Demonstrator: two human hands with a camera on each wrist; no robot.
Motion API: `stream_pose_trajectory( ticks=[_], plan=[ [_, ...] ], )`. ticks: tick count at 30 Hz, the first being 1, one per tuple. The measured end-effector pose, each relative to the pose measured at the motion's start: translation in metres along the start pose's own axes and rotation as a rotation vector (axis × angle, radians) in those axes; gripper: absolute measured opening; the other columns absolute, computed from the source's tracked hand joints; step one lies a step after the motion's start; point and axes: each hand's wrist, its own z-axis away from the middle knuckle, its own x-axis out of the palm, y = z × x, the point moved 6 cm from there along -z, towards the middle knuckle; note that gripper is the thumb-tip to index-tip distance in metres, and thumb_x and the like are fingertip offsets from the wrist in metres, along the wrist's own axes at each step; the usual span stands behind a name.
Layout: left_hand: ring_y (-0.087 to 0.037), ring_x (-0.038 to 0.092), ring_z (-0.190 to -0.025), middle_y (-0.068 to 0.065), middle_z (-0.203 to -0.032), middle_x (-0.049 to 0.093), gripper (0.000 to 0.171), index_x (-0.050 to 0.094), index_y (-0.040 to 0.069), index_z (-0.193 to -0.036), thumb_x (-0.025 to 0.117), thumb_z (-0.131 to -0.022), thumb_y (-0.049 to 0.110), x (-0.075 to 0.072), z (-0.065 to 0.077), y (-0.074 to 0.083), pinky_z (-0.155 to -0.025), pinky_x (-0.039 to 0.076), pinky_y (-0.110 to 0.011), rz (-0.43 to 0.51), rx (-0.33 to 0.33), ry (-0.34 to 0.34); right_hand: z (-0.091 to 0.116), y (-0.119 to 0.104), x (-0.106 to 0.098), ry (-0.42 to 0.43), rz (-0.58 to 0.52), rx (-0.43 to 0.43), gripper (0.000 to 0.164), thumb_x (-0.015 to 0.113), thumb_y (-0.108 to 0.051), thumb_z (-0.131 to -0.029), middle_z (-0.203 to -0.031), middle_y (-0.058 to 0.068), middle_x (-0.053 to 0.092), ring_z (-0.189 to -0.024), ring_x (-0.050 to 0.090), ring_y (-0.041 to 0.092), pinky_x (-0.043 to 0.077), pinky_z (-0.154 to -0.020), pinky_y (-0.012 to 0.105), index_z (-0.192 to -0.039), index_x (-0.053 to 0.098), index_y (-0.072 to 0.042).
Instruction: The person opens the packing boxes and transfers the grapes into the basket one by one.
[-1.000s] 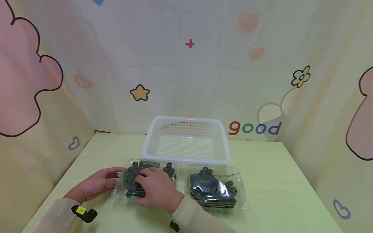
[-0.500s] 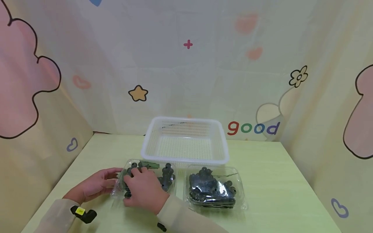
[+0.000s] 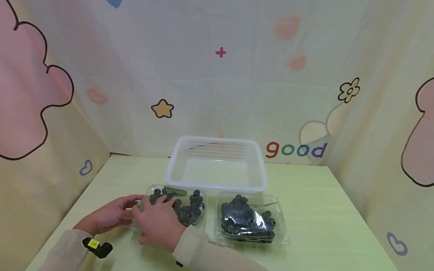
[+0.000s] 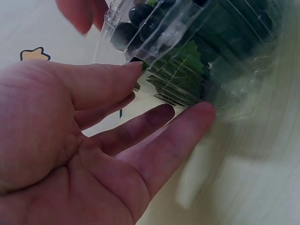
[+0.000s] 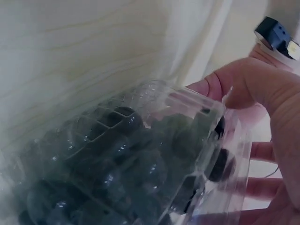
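Note:
A clear plastic clamshell box (image 3: pixel 201 216) of dark grapes (image 3: pixel 190 210) lies at centre left, in front of the white basket. My left hand (image 3: pixel 113 214) is at its left end. In the left wrist view the thumb tip meets the lid edge and the fingertips touch lower down, beside a green leaf (image 4: pixel 180 70). My right hand (image 3: pixel 159 224) lies over the box's left part. In the right wrist view its fingers (image 5: pixel 262 187) bend round the clear rim, grapes showing through the plastic. The hand hides the box's front left corner.
A second clear grape box (image 3: pixel 249 218), closed, sits to the right of the first. Behind both stands a white perforated basket (image 3: pixel 217 184) with nothing in it. A printed curtain (image 3: pixel 220 86) hangs round the back and sides of the pale table (image 3: pixel 312 218).
My right hand has moved left across the box top to its left end, uncovering grapes at the middle and right. The left hand stays at the left end.

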Motion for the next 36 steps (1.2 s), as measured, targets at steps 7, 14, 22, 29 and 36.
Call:
stream_pose_trajectory(
  ticks=[7, 14, 22, 29, 36],
  plan=[
    [-0.017, 0.064, -0.11, -0.009, -0.141, 0.052, 0.071, 0.028, -0.002, -0.158, 0.064, -0.098, 0.009, 0.002, 0.0, 0.004, -0.09, 0.058, -0.034, -0.006, 0.05, -0.037, -0.006, -0.009, -0.005, 0.022, 0.025, 0.013, 0.054, 0.068, -0.055, -0.089, -0.144, 0.006, 0.055, -0.113, 0.066, 0.052, 0.058, -0.08, 0.065, -0.139, 0.055, -0.038],
    [-0.019, 0.063, -0.111, -0.008, -0.137, 0.053, 0.067, 0.035, 0.004, -0.157, 0.065, -0.098, 0.011, 0.001, 0.002, 0.002, -0.091, 0.057, -0.034, -0.03, 0.053, -0.056, -0.015, -0.011, -0.008, 0.007, -0.039, 0.046, 0.032, 0.067, -0.049, -0.093, -0.135, 0.005, 0.06, -0.111, 0.067, 0.053, 0.06, -0.078, 0.062, -0.125, 0.069, -0.046],
    [-0.015, 0.065, -0.107, 0.005, -0.14, 0.051, 0.073, 0.033, 0.006, -0.159, 0.067, -0.094, 0.005, 0.003, 0.001, 0.005, -0.088, 0.059, -0.032, 0.007, 0.099, -0.094, -0.025, -0.014, -0.009, -0.036, -0.003, 0.04, 0.032, 0.071, -0.055, -0.088, -0.13, 0.008, 0.067, -0.104, 0.072, 0.047, 0.062, -0.074, 0.056, -0.116, 0.076, -0.039],
    [-0.009, 0.065, -0.109, 0.022, -0.137, 0.058, 0.067, 0.046, 0.031, -0.152, 0.064, -0.095, 0.001, 0.005, 0.003, 0.005, -0.089, 0.058, -0.03, 0.051, 0.132, -0.137, -0.029, -0.014, -0.013, -0.048, -0.022, 0.026, 0.035, 0.078, -0.059, -0.08, -0.112, -0.005, 0.074, -0.096, 0.076, 0.024, 0.061, -0.084, 0.053, -0.109, 0.077, -0.038],
    [-0.013, 0.061, -0.107, 0.017, -0.136, 0.055, 0.077, 0.025, 0.008, -0.162, 0.058, -0.093, -0.004, 0.003, 0.004, 0.003, -0.093, 0.057, -0.032, 0.042, 0.1, -0.1, -0.027, -0.011, -0.016, -0.025, -0.052, 0.001, 0.031, 0.081, -0.056, -0.08, -0.108, -0.007, 0.075, -0.094, 0.074, 0.015, 0.064, -0.077, 0.043, -0.105, 0.077, -0.037]
  ],
)
